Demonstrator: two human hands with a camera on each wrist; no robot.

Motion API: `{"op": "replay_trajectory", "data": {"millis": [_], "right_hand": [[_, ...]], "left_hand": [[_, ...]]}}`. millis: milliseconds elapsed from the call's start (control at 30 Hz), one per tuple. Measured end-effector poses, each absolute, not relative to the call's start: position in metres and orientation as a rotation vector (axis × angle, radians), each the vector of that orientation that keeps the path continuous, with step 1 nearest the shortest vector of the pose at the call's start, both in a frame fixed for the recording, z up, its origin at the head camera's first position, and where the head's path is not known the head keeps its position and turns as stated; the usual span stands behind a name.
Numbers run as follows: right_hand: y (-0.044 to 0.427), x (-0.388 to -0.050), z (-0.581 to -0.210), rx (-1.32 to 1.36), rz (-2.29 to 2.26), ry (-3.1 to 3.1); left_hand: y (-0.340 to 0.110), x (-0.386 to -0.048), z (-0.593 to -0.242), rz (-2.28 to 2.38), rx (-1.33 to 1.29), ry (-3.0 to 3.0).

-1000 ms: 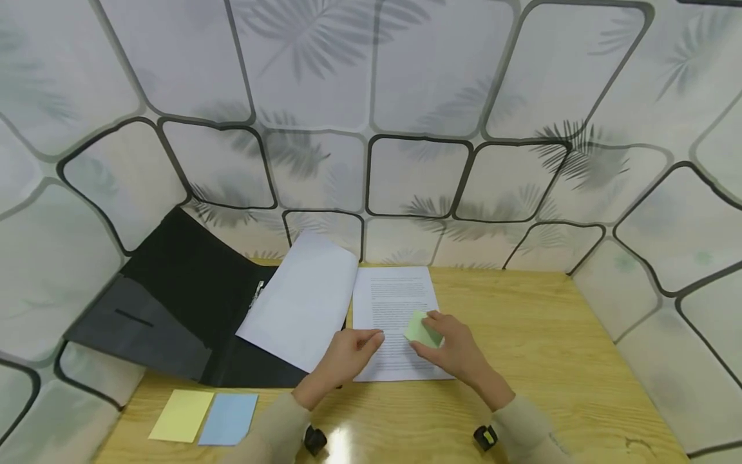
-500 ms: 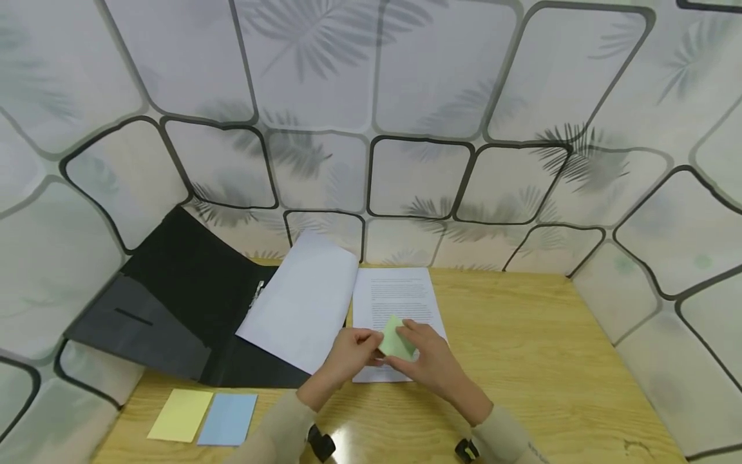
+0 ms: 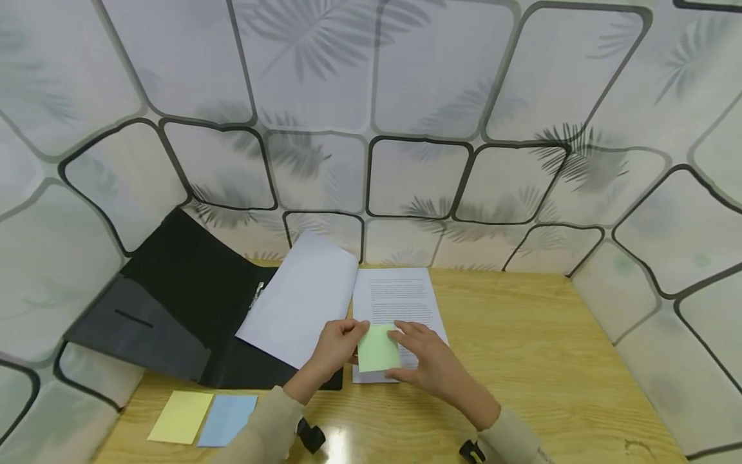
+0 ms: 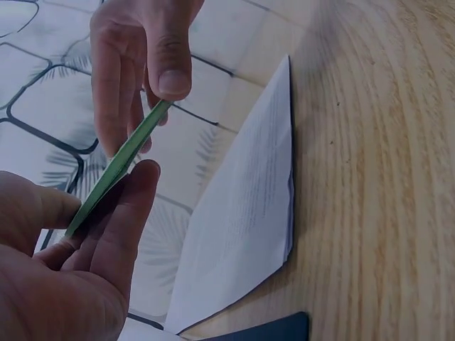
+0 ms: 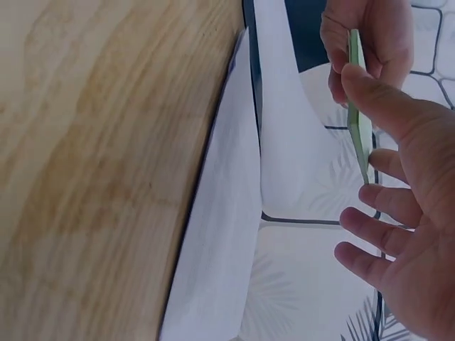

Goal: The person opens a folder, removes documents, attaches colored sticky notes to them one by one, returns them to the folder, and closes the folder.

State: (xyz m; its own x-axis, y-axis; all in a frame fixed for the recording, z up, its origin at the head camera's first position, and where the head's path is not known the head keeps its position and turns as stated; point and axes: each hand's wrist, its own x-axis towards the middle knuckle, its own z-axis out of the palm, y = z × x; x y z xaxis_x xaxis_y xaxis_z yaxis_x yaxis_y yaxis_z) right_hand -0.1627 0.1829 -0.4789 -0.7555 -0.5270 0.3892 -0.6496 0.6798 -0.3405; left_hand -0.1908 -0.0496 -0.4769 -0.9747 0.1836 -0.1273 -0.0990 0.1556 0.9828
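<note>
A pale green sticky note pad (image 3: 379, 348) is held up over a printed sheet (image 3: 400, 290), with both hands at it. My left hand (image 3: 338, 345) pinches its left edge between thumb and fingers, clearly seen in the left wrist view, where the pad (image 4: 117, 167) appears edge-on. My right hand (image 3: 426, 361) holds the right side, thumb at the lower corner and index finger at the upper one. In the right wrist view the other fingers of the right hand (image 5: 419, 192) are spread beyond the pad (image 5: 355, 106).
An open black folder (image 3: 174, 309) lies at the left, its cover raised against the patterned wall. A blank white page (image 3: 307, 296) is turned over from its metal clip. Yellow (image 3: 181, 417) and blue (image 3: 228, 420) sticky notes lie front left on the wooden table (image 3: 551, 361).
My right hand has brought the green pad leftward from the sheet's right side to my left hand, which now grips its left edge. The pad's face has turned squarer to the head view.
</note>
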Motion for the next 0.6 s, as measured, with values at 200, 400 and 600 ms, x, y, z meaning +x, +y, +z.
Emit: {"op": "replay_trajectory", "data": {"millis": [200, 400, 600], "right_hand": [[0.1797, -0.159, -0.4776, 0.924, 0.666, -2.648], [0.1809, -0.1602, -0.4765, 0.989, 0.658, -2.522], [0.1803, -0.164, -0.4797, 1.006, 0.653, -2.418]], "left_hand": [[-0.0504, -0.1894, -0.4806, 1.884, 0.076, 2.209], [-0.0514, -0.1903, -0.4843, 1.868, 0.087, 2.215], [-0.052, -0.1877, -0.4842, 1.883, 0.103, 2.143]]}}
